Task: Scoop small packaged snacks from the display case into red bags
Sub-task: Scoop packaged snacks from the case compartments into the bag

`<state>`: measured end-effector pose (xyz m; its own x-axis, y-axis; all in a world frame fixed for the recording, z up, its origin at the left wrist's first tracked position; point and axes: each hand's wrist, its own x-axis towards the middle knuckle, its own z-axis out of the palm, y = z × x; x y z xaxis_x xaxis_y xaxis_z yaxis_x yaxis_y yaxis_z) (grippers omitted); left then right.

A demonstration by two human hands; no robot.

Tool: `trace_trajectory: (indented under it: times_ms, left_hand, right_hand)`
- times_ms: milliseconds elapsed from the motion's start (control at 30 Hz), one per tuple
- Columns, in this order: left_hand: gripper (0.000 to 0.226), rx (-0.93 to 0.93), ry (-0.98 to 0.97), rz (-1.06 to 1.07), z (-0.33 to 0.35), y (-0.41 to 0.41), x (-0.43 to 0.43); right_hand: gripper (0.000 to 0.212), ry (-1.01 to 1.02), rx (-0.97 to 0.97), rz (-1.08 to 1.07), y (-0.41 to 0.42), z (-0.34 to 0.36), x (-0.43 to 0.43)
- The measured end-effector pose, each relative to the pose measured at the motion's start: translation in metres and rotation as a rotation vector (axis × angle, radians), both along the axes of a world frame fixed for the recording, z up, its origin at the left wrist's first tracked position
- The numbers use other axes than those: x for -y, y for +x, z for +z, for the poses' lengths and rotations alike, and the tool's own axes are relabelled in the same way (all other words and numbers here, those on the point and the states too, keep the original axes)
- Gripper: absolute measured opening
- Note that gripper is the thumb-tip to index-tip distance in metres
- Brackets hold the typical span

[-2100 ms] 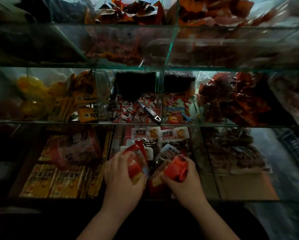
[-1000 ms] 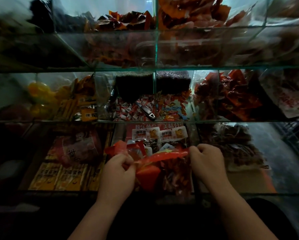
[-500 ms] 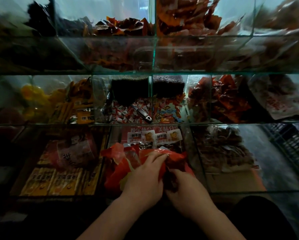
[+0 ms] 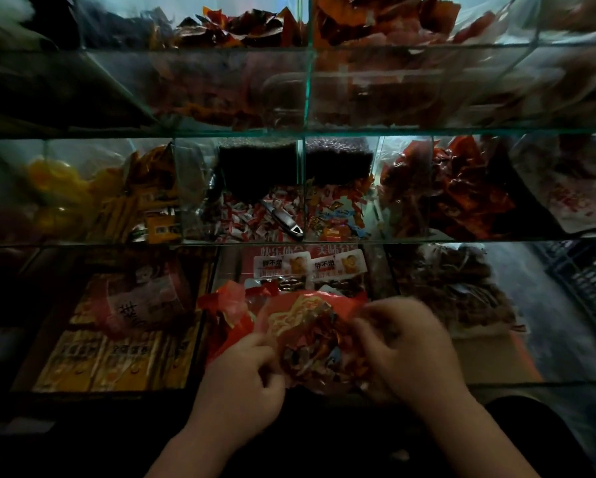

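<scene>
The red bag (image 4: 310, 339) is thin, crinkled plastic with a pale yellow print on its upper face, and small, many-coloured snack packets show through its lower part. It is held up in front of the near edge of the glass display case (image 4: 307, 132), over the case's lowest middle compartment. The left hand (image 4: 241, 381) is curled closed at the bag's lower left edge, its fingers pinching the red film, and a loose flap of the bag rises above it. The right hand (image 4: 407, 350) grips the bag's right side with bent fingers; it is blurred, so its exact hold cannot be made out. The bag lies between the two hands, touching both. In the case's middle row, above the bag, a metal scoop (image 4: 282, 219) lies on red-and-white wrapped sweets (image 4: 241, 219).
</scene>
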<state>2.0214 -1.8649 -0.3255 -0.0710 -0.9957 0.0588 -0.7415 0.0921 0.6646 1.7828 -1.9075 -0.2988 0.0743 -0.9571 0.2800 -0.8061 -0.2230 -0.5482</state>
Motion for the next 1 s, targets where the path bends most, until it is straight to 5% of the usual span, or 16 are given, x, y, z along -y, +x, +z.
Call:
trace_trajectory:
  times_ms: [33,100,167,367,500,733,1000]
  left_hand:
    - [0.011,-0.030,-0.012,0.005,0.001,-0.003,0.000]
    - [0.011,-0.075,-0.041,0.001,0.005,-0.010,0.000]
    - [0.021,-0.073,-0.075,0.018,0.006,-0.018,0.003]
    - [0.044,-0.094,-0.113,0.169,0.007,-0.013,0.009]
    - [0.031,-0.097,-0.051,0.130,0.006,-0.011,0.008]
    - [0.030,-0.248,-0.263,0.166,0.023,-0.005,0.012]
    - [0.021,-0.395,-0.121,0.314,0.030,0.010,0.020]
  right_hand:
    - [0.041,-0.037,-0.102,-0.124,-0.001,-0.002,0.003]
    - [0.063,0.206,-0.202,-0.265,-0.001,-0.009,0.007]
    - [0.036,0.390,-0.190,-0.281,0.002,-0.019,0.007]
    - [0.041,0.214,0.041,-0.417,-0.018,-0.011,0.028]
    - [0.020,0.305,-0.203,-0.264,-0.002,0.007,0.039]
    - [0.044,-0.045,-0.046,-0.034,0.073,0.046,0.059]
    - [0.059,0.347,-0.383,-0.027,0.121,0.053,0.122]
